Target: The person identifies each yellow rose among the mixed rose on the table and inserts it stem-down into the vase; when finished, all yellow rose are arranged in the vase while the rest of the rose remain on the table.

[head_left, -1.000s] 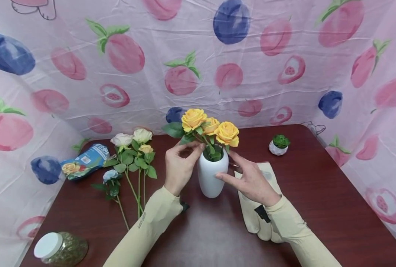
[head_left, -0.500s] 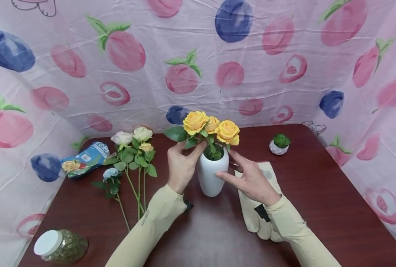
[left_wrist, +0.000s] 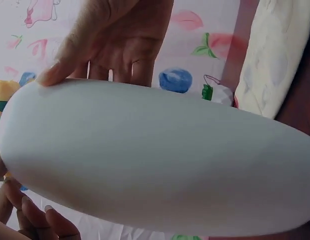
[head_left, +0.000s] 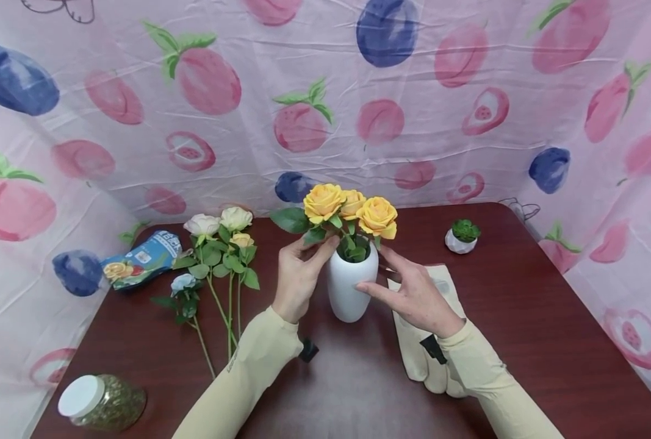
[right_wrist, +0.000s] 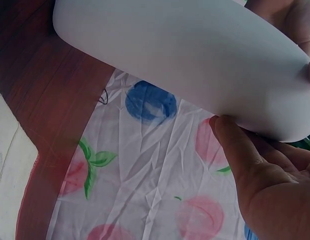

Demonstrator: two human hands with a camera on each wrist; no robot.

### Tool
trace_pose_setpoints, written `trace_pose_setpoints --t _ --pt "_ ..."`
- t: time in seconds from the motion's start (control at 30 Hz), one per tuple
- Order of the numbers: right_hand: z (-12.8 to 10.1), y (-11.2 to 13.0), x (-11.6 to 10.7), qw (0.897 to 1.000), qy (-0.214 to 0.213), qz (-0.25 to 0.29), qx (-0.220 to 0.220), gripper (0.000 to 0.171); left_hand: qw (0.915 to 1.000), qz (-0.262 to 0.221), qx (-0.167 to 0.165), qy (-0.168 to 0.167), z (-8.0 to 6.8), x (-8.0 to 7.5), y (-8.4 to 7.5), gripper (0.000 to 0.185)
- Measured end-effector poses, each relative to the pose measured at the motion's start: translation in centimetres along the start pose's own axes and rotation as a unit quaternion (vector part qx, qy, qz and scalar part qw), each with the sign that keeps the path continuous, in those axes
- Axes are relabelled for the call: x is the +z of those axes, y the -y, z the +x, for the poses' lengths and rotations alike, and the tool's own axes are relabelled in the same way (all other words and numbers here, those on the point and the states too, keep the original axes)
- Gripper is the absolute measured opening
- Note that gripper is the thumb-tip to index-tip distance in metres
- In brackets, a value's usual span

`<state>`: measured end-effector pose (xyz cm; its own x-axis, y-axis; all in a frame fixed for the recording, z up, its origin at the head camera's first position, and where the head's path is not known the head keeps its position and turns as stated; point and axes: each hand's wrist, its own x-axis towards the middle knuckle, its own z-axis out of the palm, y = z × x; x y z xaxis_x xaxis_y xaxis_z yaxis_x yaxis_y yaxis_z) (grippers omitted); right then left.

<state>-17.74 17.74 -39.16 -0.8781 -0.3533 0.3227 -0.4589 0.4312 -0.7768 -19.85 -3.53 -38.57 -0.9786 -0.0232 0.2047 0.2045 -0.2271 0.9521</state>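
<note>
A white vase [head_left: 349,289] stands mid-table with three yellow roses [head_left: 352,209] in it. My left hand [head_left: 315,242] reaches up at the vase's left side and pinches a rose stem and leaf just above the mouth. On the other side, my right hand [head_left: 379,269] lies against the vase with its fingers stretched out and the thumb on the wall. The left wrist view is filled by the vase [left_wrist: 155,155], with the right hand [left_wrist: 120,40] behind it. In the right wrist view my thumb [right_wrist: 255,170] presses the vase [right_wrist: 185,65].
Several loose pale roses [head_left: 218,247] lie left of the vase, beside a blue packet [head_left: 138,262]. A jar with a white lid [head_left: 100,405] lies at the front left. Cream gloves [head_left: 429,353] lie under my right forearm. A small potted succulent [head_left: 461,236] stands back right. Fruit-print cloth surrounds the brown table [head_left: 523,341].
Almost nothing has changed: both hands stay at the vase, and the left fingers have shifted slightly on the rose stem.
</note>
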Motion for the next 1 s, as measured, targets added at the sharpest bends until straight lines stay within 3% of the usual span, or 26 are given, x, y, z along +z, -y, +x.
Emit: trace_pose_setpoints --t 0.2,0.27,0.3,0.37,0.43,0.5,0.57,0.63,0.77,0.87,1.0 --pt "0.0 0.0 -0.1 1.000 0.001 0.004 0.009 0.074 0.9957 0.085 0.035 -0.009 -0.9 -1.9 0.3 0.024" --pt "0.0 -0.1 -0.1 1.000 0.001 0.005 0.009 0.074 0.9851 0.157 0.068 -0.010 -1.2 -3.4 0.5 0.020" --pt "0.0 -0.1 -0.2 1.000 0.000 0.005 0.008 0.074 0.9750 0.204 0.088 -0.012 -1.3 -4.4 0.7 0.018" --pt "0.1 -0.2 -0.2 1.000 -0.003 0.005 0.005 0.073 0.9401 0.315 0.129 -0.016 -1.4 -6.6 1.1 0.017" --pt "0.1 -0.3 -0.3 1.000 -0.005 0.004 0.000 0.072 0.8887 0.429 0.159 -0.026 -1.4 -9.1 1.7 0.014" --pt "0.1 -0.3 -0.3 1.000 -0.004 0.004 -0.002 0.072 0.8431 0.512 0.160 -0.035 -1.5 -11.6 2.2 0.014" --pt "0.1 -0.3 -0.4 1.000 -0.002 0.005 0.000 0.072 0.8158 0.563 0.129 -0.038 -1.5 -13.7 2.7 0.013" --pt "0.1 -0.3 -0.4 1.000 -0.001 0.005 0.001 0.072 0.8050 0.588 0.074 -0.031 -1.5 -15.3 3.0 0.014" --pt "0.1 -0.4 -0.4 1.000 0.002 0.005 0.003 0.072 0.8034 0.595 -0.020 -0.003 -1.3 -16.8 3.2 0.022" --pt "0.0 -0.4 -0.3 1.000 0.005 0.006 0.002 0.072 0.8015 0.596 -0.050 0.001 -1.0 -17.0 3.4 0.024" --pt "0.0 -0.4 -0.3 1.000 0.021 0.011 -0.005 0.073 0.8008 0.595 -0.063 -0.012 -1.0 -17.2 3.6 0.022"
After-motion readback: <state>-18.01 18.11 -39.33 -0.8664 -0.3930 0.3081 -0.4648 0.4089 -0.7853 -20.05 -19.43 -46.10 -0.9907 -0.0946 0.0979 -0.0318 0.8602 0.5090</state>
